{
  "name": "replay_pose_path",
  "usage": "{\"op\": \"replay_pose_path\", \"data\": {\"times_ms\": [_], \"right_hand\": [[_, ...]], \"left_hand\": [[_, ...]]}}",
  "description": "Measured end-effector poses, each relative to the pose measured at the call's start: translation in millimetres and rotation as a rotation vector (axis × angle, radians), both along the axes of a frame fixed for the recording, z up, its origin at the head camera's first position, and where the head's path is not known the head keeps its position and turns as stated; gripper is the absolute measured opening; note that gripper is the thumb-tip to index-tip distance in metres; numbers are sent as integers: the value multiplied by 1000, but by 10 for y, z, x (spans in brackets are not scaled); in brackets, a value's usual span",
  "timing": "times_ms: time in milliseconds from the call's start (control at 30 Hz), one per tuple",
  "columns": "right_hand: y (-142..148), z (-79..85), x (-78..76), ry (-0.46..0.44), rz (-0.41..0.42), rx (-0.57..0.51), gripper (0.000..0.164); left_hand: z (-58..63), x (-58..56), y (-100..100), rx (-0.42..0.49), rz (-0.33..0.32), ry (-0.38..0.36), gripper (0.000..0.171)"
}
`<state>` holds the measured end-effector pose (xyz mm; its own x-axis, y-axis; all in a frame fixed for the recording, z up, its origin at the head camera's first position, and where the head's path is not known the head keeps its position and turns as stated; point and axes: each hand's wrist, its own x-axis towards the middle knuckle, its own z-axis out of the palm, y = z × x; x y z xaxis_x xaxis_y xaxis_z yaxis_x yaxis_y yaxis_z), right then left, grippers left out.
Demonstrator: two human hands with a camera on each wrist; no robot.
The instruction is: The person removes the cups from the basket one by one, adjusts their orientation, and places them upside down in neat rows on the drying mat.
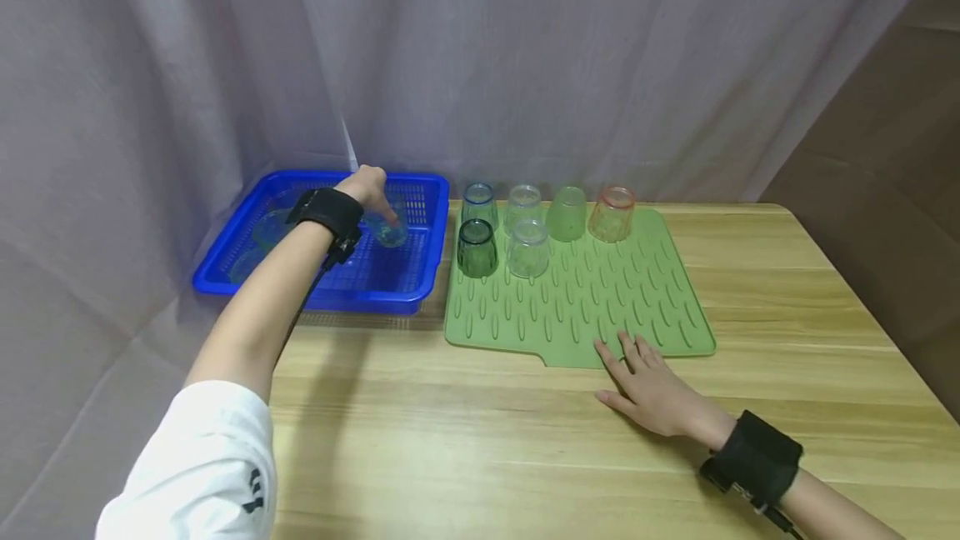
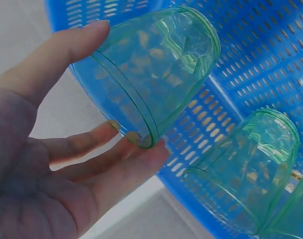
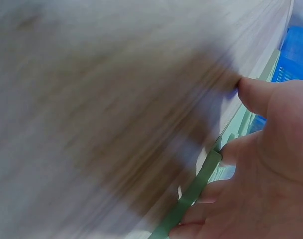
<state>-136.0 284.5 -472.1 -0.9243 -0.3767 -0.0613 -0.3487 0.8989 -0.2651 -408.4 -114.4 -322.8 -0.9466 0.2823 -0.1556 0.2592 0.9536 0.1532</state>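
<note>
Over the blue basket (image 1: 375,303) at the left, my left hand (image 1: 370,187) holds a clear green-tinted drinking glass (image 2: 161,64). The thumb presses one side near its rim, and the fingers touch the opposite side. Another green-tinted glass (image 2: 246,169) lies in the basket beside it, with part of one more at the view's edge. My right hand (image 1: 658,394) rests with fingers spread on the front edge of a green ridged mat (image 1: 592,294). In the right wrist view its fingertips lie over the mat's edge (image 3: 193,186) and the thumb reaches toward the wood.
Several glasses stand upside down at the mat's back left: a blue-tinted one (image 1: 478,205), a dark one (image 1: 477,250), a green one (image 1: 567,215), a red-tinted one (image 1: 612,215) and clear ones (image 1: 528,250). A grey curtain (image 1: 525,65) hangs behind the wooden table (image 1: 450,440).
</note>
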Motion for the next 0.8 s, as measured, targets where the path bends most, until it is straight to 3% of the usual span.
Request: {"op": "replay_pose_path", "data": {"times_ms": [133, 367, 800], "right_hand": [[-7, -9, -16, -4, -2, 1, 70], [-24, 1, -39, 15, 2, 15, 70], [-44, 0, -60, 31, 9, 29, 70]], "left_hand": [[54, 60, 25, -6, -21, -1, 52], [198, 131, 84, -6, -85, 17, 74], [326, 242, 28, 56, -126, 39, 70]]}}
